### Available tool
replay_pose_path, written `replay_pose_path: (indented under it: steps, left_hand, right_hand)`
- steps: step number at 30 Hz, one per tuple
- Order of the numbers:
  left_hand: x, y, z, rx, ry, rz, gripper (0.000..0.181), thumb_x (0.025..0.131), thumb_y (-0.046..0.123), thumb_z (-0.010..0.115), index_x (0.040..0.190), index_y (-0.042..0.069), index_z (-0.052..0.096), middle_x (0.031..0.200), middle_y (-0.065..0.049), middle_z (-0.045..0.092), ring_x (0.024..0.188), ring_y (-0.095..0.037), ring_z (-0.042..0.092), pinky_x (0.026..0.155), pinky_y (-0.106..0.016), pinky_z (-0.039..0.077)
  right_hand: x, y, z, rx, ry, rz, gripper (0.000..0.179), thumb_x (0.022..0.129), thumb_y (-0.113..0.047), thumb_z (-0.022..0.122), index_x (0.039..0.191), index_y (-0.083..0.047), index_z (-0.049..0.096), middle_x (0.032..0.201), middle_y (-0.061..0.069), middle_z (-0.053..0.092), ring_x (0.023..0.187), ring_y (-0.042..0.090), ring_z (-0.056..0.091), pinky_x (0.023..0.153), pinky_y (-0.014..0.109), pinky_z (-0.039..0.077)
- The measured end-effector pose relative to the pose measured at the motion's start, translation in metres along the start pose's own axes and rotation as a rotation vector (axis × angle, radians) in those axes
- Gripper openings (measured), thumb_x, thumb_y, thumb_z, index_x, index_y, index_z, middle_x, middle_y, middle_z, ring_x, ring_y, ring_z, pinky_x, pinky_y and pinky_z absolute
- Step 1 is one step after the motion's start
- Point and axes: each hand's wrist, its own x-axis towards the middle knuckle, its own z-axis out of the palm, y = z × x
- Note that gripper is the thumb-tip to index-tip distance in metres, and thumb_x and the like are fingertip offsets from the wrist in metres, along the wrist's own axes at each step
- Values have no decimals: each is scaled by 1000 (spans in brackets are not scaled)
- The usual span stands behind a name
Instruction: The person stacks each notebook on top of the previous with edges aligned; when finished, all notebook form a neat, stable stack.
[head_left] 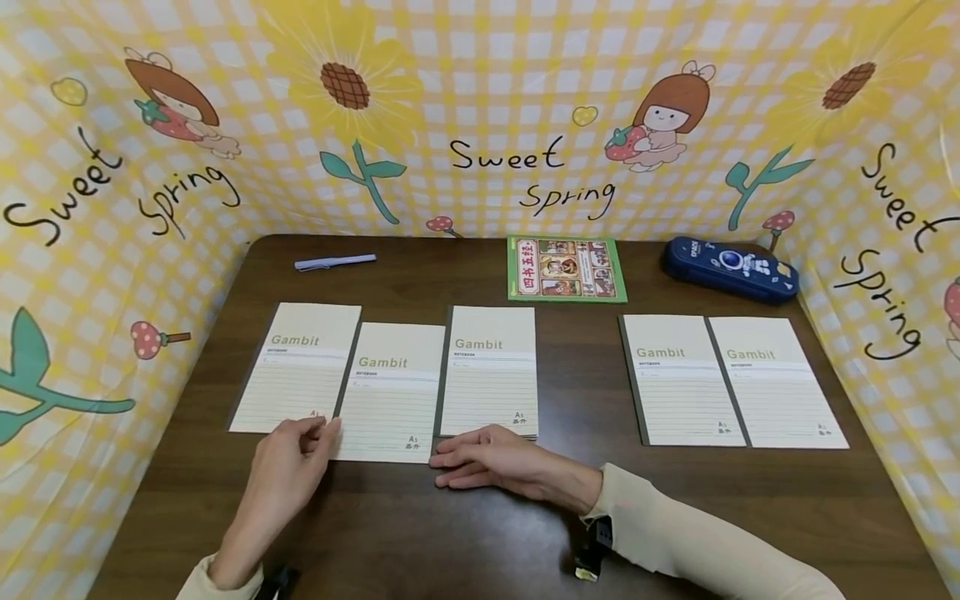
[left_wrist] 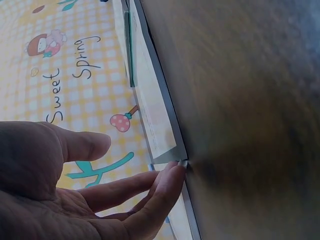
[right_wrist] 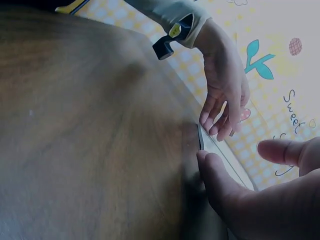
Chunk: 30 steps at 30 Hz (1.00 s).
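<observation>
Three cream "Gambit" notebooks with dark spines lie side by side at left centre in the head view: the left notebook (head_left: pixel 303 367), the middle notebook (head_left: pixel 388 417) and the right notebook (head_left: pixel 489 383). The middle one sits slightly nearer me. At its lower left corner, my left hand (head_left: pixel 288 471) touches with its fingertips; the left wrist view shows this hand (left_wrist: pixel 110 200) with its thumb held apart. My right hand (head_left: pixel 506 467) rests at the middle notebook's lower right corner, below the right notebook, its fingers loosely extended. Seen from the right wrist, this hand (right_wrist: pixel 260 200) reaches the notebook edge.
Two more Gambit notebooks, one (head_left: pixel 686 417) beside another (head_left: pixel 783 417), lie on the right of the brown table (head_left: pixel 465 550). Along the back are a lavender pen (head_left: pixel 335 262), a green-bordered picture book (head_left: pixel 567 268) and a dark blue pencil case (head_left: pixel 731 268). Checked cloth (head_left: pixel 465 75) surrounds the table.
</observation>
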Motion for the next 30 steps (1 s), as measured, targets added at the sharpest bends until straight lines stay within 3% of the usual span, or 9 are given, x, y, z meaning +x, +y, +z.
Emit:
replay_pose_path:
  steps: [6,12,21,26,30]
  left_hand:
    - [0,-1,-1,2,-44,-83,38,103,39,64,103,3,77,90,-7,77,80,-14,68,72,-27,51]
    - [3,-5,0,-9,-58,-96,36,101,37,68,100,2,77,88,-8,77,74,-11,66,69,-25,51]
    - [7,-11,-2,-38,-105,-178,37,95,39,76,104,3,75,87,-9,78,70,-9,69,65,-29,51]
    - [6,-13,-3,-74,-96,-221,38,95,39,76,111,4,74,87,-8,80,64,-11,72,64,-29,50]
    - [6,-14,-2,-82,-80,-216,34,95,36,77,110,5,76,86,-8,80,63,-9,71,62,-26,50]
  right_hand:
    - [3,2,3,55,44,24,40,102,-9,61,138,8,58,136,25,68,108,25,77,92,28,62]
    - [5,0,4,37,62,36,39,102,-10,61,138,6,60,133,23,70,104,23,78,90,29,63]
    - [6,-2,9,-57,44,36,41,104,-13,60,142,4,59,136,22,69,116,31,75,93,31,62]
    - [4,-2,9,-88,47,21,39,105,-10,57,141,6,60,134,24,69,116,31,75,93,32,62]
    - [6,-1,10,-97,61,8,37,105,-8,56,139,7,60,132,25,71,113,29,75,93,31,62]
